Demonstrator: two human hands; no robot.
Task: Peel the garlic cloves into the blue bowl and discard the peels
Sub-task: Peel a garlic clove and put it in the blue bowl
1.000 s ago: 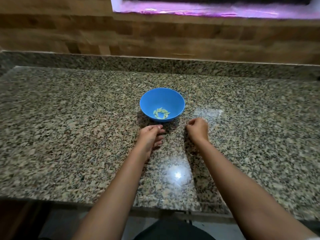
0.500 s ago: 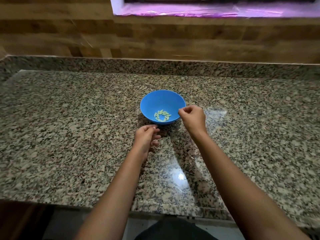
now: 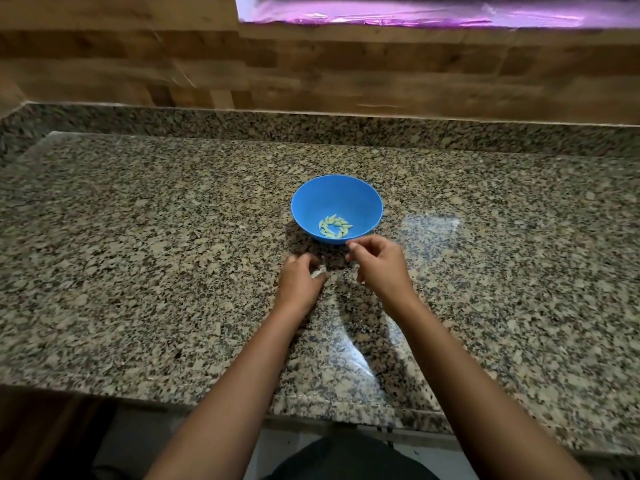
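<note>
Speckled granite countertop (image 3: 138, 271), glossy, with glare patches near the hands and right of the bowl; a low granite upstand runs along the far edge, wood-plank wall (image 3: 311, 74) behind it, and a purple-lit strip (image 3: 433, 15) at the top right. Nothing else on the counter around the work area; nothing blocks the bowl. Blue bowl (image 3: 337, 199) sits mid-counter, round, smooth, plastic-looking, upright. Peeled garlic cloves (image 3: 334, 226), pale green-yellow, small and pointed, lie in a loose ring at the bowl's bottom. Left hand (image 3: 299, 282) is on the counter just near of the bowl, fingers curled inward, with a small whitish bit (image 3: 319, 271) at its fingertips; can't tell if it's a clove or peel, or whether it's actually gripped. Right hand (image 3: 379, 265) hovers right beside the bowl's near rim, thumb and forefinger pinched together, other fingers loosely curled; whatever is in the pinch is too small to make out. Hands are close together, not touching. Both forearms bare. Dark clothing at the bottom edge.
</note>
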